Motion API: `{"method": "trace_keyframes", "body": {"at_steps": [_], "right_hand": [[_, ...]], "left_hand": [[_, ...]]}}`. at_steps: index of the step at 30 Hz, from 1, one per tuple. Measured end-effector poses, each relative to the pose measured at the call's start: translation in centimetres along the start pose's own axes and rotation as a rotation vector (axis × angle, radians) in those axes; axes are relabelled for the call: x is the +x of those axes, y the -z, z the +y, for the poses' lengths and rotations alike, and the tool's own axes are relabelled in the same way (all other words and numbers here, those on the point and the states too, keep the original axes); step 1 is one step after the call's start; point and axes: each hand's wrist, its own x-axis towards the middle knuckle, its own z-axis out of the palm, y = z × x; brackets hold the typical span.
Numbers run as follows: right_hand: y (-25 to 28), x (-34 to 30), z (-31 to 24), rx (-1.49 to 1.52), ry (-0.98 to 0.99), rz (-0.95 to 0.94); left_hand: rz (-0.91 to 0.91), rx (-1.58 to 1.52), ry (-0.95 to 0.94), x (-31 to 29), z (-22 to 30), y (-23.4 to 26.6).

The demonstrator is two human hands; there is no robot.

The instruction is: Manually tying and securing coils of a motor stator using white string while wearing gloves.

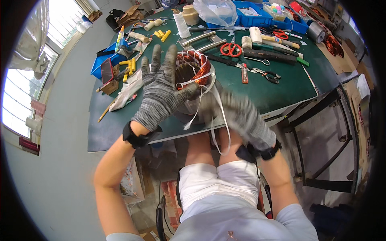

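A motor stator (pixel 201 71) with copper windings stands near the table's front edge, its coil ends wrapped in white lacing. A loose white lacing cord (pixel 219 102) loops from its rim down past the table edge. My left hand (pixel 160 90), in a grey knit glove, lies against the stator's left side with fingers stretched out and thumb across the near rim. Just right of the stator, my right hand (pixel 241 118), gloved alike, is smeared by motion close to the cord. Its fingers are too blurred to show whether they grip the cord.
On the green table (pixel 277 98) lie red-handled scissors (pixel 231 50), pliers (pixel 270 75), a mallet (pixel 269 56) and a white thread spool (pixel 181 25). Blue bins (pixel 255 19) line the back. A phone (pixel 107 71) leans at the left. A black metal frame (pixel 317 116) stands right.
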Motion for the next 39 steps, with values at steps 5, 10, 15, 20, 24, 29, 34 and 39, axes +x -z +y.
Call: {"method": "trace_keyframes", "body": {"at_steps": [5, 10, 15, 20, 24, 29, 34, 39], "right_hand": [[-0.3, 8.3, 0.8, -1.048, 0.667, 0.275], [-0.8, -0.7, -1.2, -0.902, 0.285, 0.208], [-0.9, -19.2, -0.8, -0.634, -0.554, 0.314], [1.1, -27.9, 0.3, -0.780, -0.855, 0.138], [2.6, -15.5, 2.8, -0.933, -0.248, 0.279], [-1.3, 1.9, 0.0, -1.106, 0.045, 0.358], [-3.6, 2.0, -0.9, 0.654, -0.494, 0.392], [-0.4, 2.2, -1.5, 0.876, -0.656, 0.119]], "left_hand": [[0.256, 0.061, -0.116, 0.4, 2.2, -1.2], [0.186, -0.673, -0.045, -0.3, 1.9, -2.8], [-0.032, -0.799, 0.026, -0.6, 1.0, -2.3], [-0.019, -0.797, -0.067, -0.6, 0.0, -1.7], [0.030, -0.662, -0.158, -0.6, 0.1, -1.8], [0.151, -0.465, -0.154, -1.4, 1.5, -2.8], [0.172, -0.402, -0.103, -1.6, 1.8, -3.9], [0.246, -0.322, -0.008, -1.9, 2.5, -4.5]]}}
